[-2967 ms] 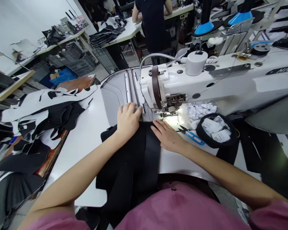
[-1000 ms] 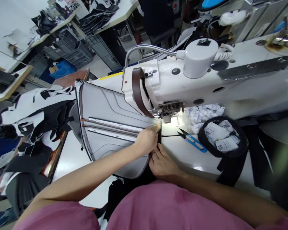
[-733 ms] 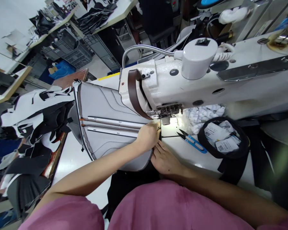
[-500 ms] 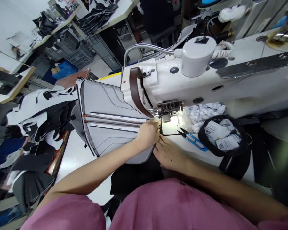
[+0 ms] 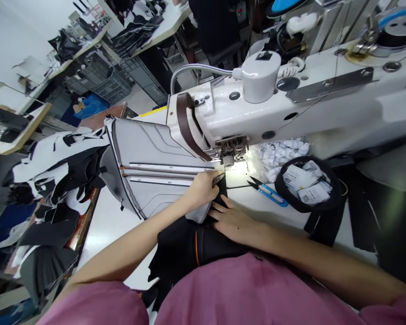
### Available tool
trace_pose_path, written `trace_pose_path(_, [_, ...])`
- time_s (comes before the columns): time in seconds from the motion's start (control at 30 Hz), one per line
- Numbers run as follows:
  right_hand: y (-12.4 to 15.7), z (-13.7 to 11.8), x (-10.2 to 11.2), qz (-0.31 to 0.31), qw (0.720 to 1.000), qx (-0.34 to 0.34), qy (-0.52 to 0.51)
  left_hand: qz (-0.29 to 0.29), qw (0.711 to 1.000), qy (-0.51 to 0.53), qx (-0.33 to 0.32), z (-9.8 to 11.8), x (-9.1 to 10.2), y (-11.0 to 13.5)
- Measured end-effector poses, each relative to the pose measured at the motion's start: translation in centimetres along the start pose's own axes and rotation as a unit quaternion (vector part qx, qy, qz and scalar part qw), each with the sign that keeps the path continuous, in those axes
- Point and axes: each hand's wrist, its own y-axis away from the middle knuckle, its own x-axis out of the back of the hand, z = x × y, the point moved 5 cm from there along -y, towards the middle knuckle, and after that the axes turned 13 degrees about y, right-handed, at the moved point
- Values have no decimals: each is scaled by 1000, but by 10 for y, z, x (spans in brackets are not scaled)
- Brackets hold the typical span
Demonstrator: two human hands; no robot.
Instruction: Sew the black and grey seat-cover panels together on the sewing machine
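Note:
A grey padded fabric panel (image 5: 145, 146) with two white strips lies left of the sewing machine (image 5: 206, 122), its right end close to the presser foot. My left hand (image 5: 201, 192) is closed on the panel's right edge, fingertips just in front of the needle area; a small grey thing at the fingers is too small to name. Black fabric (image 5: 182, 243) with an orange line hangs over the table's front edge toward my body. My right hand (image 5: 235, 223) lies on this black fabric with its fingers spread, below and right of my left hand.
Blue thread snips (image 5: 269, 194) lie right of the needle plate, beside a black round holder (image 5: 279, 180) of white labels. Small white pieces (image 5: 284, 151) are heaped behind them. Black and white fabric scraps (image 5: 64, 167) are piled at the left.
My right hand's fingers have spread, apart from my left hand. More of the black fabric shows, with its orange line. My view has shifted slightly to the right.

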Motion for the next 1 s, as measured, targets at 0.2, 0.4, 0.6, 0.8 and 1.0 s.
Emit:
trace_pose_path(0.2, [-2,15,10,40,998,-40,13,61,997,-43,23,-3,-13,-1])
trace_pose_path(0.4, [0,15,7,83,996,-33,19,76,984,-141,80,9,-20,15])
trace_pose_path(0.6, [0,15,6,83,996,-34,14,47,980,-180,71,11,-23,18])
trace_pose_path(0.8, [-1,15,-3,94,995,-33,28,23,978,-201,47,10,-28,16])
trace_pose_path(1.0, [-3,15,-3,84,995,-32,33,-12,984,-141,105,4,-12,-1])
